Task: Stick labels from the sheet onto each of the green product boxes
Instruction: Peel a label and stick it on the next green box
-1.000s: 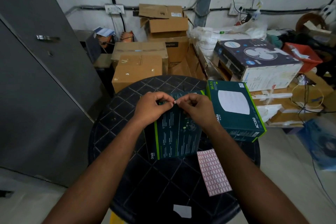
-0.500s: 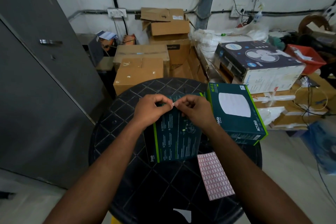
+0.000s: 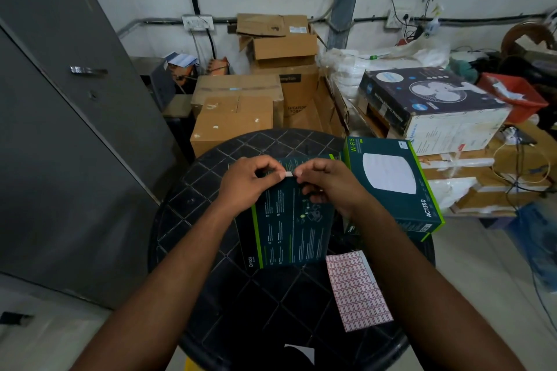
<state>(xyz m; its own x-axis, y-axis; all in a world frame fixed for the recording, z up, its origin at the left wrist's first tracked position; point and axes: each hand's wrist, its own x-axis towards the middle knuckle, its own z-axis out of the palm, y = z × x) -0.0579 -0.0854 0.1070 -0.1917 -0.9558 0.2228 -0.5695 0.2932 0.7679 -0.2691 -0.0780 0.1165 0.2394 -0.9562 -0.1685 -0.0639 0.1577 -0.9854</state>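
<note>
A dark green product box (image 3: 297,229) lies flat on the round black table (image 3: 211,265), printed back side up. My left hand (image 3: 245,181) and my right hand (image 3: 327,182) hover over its far end and pinch a small white label (image 3: 288,174) between their fingertips. A second green box (image 3: 391,184) marked AC1350 sits to the right, stacked on another green box (image 3: 417,233) of which only an edge shows. The label sheet (image 3: 357,289), pink-gridded, lies on the table near my right forearm.
A white scrap of paper (image 3: 300,352) lies at the table's near edge. Brown cartons (image 3: 235,117) stand behind the table, a fan box (image 3: 431,105) to the right with cables and clutter. A grey metal cabinet (image 3: 60,129) fills the left side.
My hands stay together over the box's far end. The small label between my fingertips is now stretched out and more visible. The camera shifted slightly.
</note>
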